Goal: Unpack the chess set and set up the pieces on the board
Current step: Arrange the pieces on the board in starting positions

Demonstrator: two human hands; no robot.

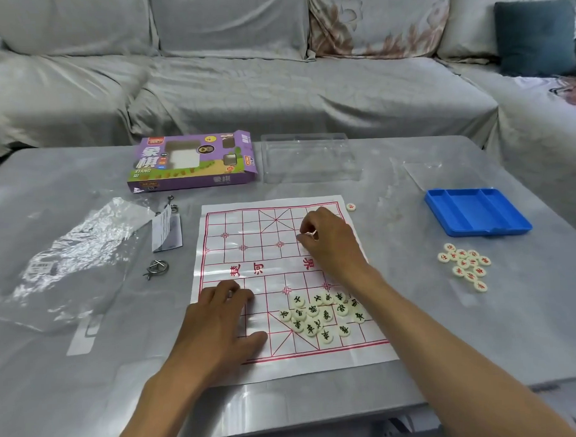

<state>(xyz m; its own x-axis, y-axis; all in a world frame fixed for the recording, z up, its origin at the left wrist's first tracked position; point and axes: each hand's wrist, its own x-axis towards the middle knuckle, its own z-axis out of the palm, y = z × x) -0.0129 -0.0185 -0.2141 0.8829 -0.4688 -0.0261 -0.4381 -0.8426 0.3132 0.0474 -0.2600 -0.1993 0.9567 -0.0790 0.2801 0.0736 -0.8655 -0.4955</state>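
- Sofa [241, 88] w/ grey cover fills the back; dark cushion [536, 35] at far right.
- Grey table [482, 325] in front carries everything.
- Paper board [248, 253] lies flat mid-table, red grid up, nearest the person so both hands reach it.
- Crinkled plastic bag [67, 261] at left, prob. discarded wrapping.
- Purple box [192, 163] beyond the board, looks emptied; clear plastic case [310, 158] just beside it on the right.
- Blue tray [477, 211] right of board, compartments bare, so pieces seem already tipped out.
- Left hand [218, 320] flat on the board's near-left part, fingers spread & relaxed, holding nothing; judged to be pinning the thin sheet so it won't slide.
- Right hand [330, 239] over the far-right part of the board, fingers curled narrow as if pinching a piece; the piece itself is hidden, can't confirm.
- Black-lettered pieces [320, 314] heaped on the board's near-right area, not yet on their points.
- Red-lettered pieces [465, 265] clustered on the table right of the board, below the tray, sorted by colour.
- One red piece [351, 207] alone just off the board's far-right corner.
- Metal ring puzzles [157, 268] & paper leaflet [166, 230] left of board, apart from the set.
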